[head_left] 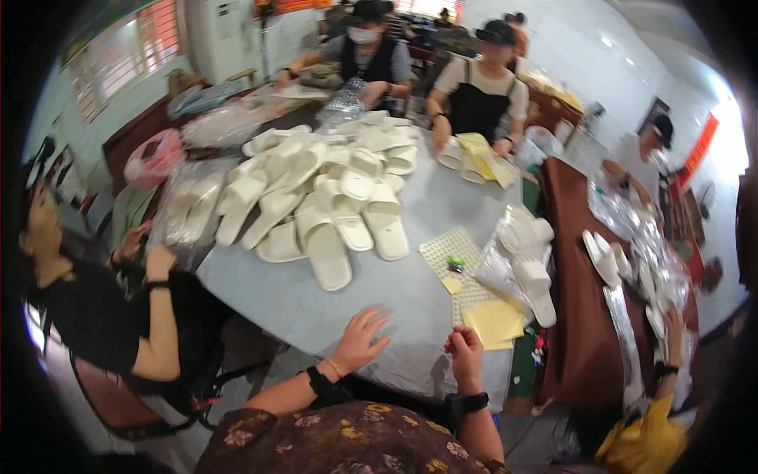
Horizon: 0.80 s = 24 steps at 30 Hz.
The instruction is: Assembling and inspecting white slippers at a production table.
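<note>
My left hand (362, 341) hovers over the near part of the grey table (308, 316), fingers spread and nothing in them. To its right, my right hand (464, 347) is closed with its fingertips together; whatever it may hold is too small to make out. Just beyond that hand lie yellow paper sheets (494, 322) and a sticker sheet (452, 251) covered in rows of small labels. A small green-and-black object (455, 264) rests on the sticker sheet. Cream slippers (325, 245) form a large heap across the table's middle.
Slippers in clear plastic (530, 276) lie near the right table edge. Bagged slippers (189, 209) and a pink bag (154, 158) are at the left. Co-workers sit around; one across holds slippers and a yellow sheet (477, 150). A brown bench (572, 316) with more slippers runs along the right.
</note>
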Each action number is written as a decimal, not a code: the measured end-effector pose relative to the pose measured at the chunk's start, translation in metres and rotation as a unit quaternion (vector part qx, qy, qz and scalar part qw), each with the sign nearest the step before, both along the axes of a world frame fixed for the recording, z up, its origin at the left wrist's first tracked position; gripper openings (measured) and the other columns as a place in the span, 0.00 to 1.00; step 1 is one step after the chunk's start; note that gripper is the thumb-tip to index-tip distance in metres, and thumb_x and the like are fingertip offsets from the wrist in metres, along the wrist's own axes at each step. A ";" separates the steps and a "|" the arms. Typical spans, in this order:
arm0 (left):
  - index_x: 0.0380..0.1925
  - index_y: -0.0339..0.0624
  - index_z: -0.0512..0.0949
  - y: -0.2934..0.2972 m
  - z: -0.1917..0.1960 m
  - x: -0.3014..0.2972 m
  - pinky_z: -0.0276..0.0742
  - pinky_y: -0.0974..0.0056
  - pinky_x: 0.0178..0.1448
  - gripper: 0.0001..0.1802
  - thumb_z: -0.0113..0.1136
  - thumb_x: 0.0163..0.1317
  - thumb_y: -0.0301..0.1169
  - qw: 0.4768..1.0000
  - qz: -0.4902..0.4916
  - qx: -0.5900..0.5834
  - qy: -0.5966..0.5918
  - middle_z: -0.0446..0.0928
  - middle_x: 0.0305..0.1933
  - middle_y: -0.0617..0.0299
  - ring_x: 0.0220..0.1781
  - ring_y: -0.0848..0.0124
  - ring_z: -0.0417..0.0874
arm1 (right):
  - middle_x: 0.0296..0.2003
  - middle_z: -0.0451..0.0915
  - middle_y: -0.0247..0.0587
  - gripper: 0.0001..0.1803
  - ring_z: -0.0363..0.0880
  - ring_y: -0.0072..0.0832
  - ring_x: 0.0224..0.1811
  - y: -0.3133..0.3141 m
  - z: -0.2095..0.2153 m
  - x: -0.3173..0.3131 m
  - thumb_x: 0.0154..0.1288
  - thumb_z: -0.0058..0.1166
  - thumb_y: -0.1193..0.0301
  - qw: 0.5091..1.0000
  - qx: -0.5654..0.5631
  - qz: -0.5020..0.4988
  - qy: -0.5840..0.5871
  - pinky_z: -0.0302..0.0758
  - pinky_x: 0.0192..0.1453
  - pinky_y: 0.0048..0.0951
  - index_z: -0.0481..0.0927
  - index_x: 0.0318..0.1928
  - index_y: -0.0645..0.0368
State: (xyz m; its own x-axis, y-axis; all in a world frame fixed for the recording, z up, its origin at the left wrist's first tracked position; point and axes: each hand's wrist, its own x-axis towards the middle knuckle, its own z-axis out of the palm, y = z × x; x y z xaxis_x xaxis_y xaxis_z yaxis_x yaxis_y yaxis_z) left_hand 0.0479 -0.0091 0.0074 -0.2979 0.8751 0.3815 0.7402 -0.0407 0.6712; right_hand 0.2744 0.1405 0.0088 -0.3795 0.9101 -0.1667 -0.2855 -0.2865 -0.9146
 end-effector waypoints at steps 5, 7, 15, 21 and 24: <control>0.56 0.38 0.76 -0.021 -0.027 0.005 0.66 0.48 0.69 0.25 0.63 0.62 0.41 0.998 0.046 0.015 0.043 0.74 0.61 0.47 0.64 0.47 0.72 | 0.30 0.79 0.37 0.09 0.78 0.21 0.28 0.026 0.025 0.016 0.69 0.54 0.74 0.992 0.103 -0.032 -0.067 0.76 0.33 0.24 0.79 0.44 0.67; 0.56 0.36 0.76 -0.023 -0.019 0.004 0.65 0.48 0.69 0.25 0.63 0.62 0.40 0.997 0.036 -0.013 0.070 0.74 0.61 0.47 0.64 0.48 0.72 | 0.32 0.80 0.35 0.08 0.78 0.20 0.29 0.043 0.041 0.037 0.69 0.53 0.75 0.983 0.133 -0.069 -0.102 0.74 0.34 0.23 0.79 0.46 0.66; 0.56 0.35 0.76 0.003 -0.016 0.010 0.64 0.47 0.69 0.24 0.61 0.63 0.37 0.999 -0.014 -0.014 0.050 0.74 0.61 0.45 0.64 0.46 0.71 | 0.33 0.80 0.35 0.07 0.77 0.21 0.30 0.119 0.083 0.187 0.67 0.52 0.78 0.818 0.328 -0.380 -0.281 0.74 0.36 0.23 0.80 0.43 0.63; 0.54 0.35 0.77 -0.015 -0.017 0.001 0.66 0.47 0.68 0.23 0.62 0.61 0.37 0.994 0.036 -0.011 0.106 0.75 0.59 0.46 0.63 0.47 0.73 | 0.31 0.81 0.55 0.10 0.79 0.52 0.40 0.179 0.076 0.306 0.50 0.51 0.75 0.597 0.384 -0.405 -0.576 0.73 0.47 0.46 0.83 0.32 0.65; 0.52 0.37 0.78 -0.019 -0.017 0.006 0.68 0.48 0.65 0.23 0.63 0.60 0.38 0.995 0.032 -0.015 0.098 0.76 0.57 0.48 0.61 0.49 0.74 | 0.37 0.84 0.55 0.14 0.82 0.49 0.44 0.192 0.071 0.346 0.56 0.56 0.67 0.708 0.287 -0.254 -0.593 0.75 0.50 0.43 0.86 0.41 0.60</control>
State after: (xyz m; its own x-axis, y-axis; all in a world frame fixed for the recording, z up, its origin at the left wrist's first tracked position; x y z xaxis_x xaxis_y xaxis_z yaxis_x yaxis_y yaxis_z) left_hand 0.0536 -0.0280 -0.0096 -0.2760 0.8689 0.4110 0.8570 0.0288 0.5146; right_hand 0.6206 0.3325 0.0802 0.1188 0.9256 0.3594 0.8482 0.0935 -0.5213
